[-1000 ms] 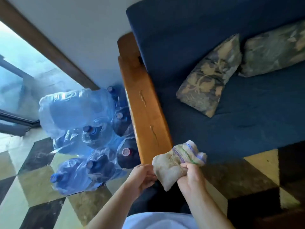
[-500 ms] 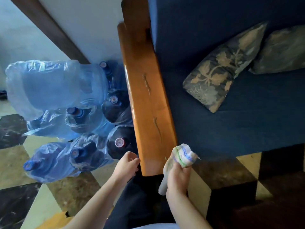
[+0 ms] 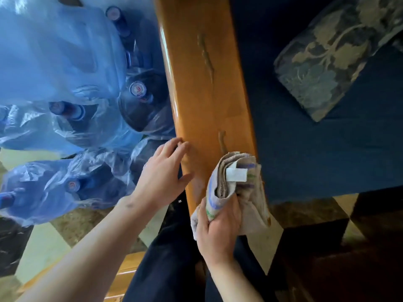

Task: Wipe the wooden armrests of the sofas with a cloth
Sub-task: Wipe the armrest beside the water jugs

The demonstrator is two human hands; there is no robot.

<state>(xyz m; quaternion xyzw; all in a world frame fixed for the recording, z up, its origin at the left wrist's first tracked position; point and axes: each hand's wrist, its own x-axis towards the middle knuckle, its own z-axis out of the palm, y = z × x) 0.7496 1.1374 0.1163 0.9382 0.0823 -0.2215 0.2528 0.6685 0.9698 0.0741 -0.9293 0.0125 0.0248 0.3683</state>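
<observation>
Beige cloth (image 3: 235, 184) in right hand (image 3: 218, 227)

No text can be read (bottle cap (image 3: 137, 90) logo too blurred).

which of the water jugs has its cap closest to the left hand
The bagged jug right against the armrest, white-and-red cap up, just beyond the left hand. The other jugs' caps sit farther left.

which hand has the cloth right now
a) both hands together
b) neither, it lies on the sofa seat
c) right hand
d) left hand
c: the right hand grips the folded cloth at the near end of the wooden armrest, while the left hand rests open-fingered on the armrest's outer edge, apart from the cloth.
</observation>
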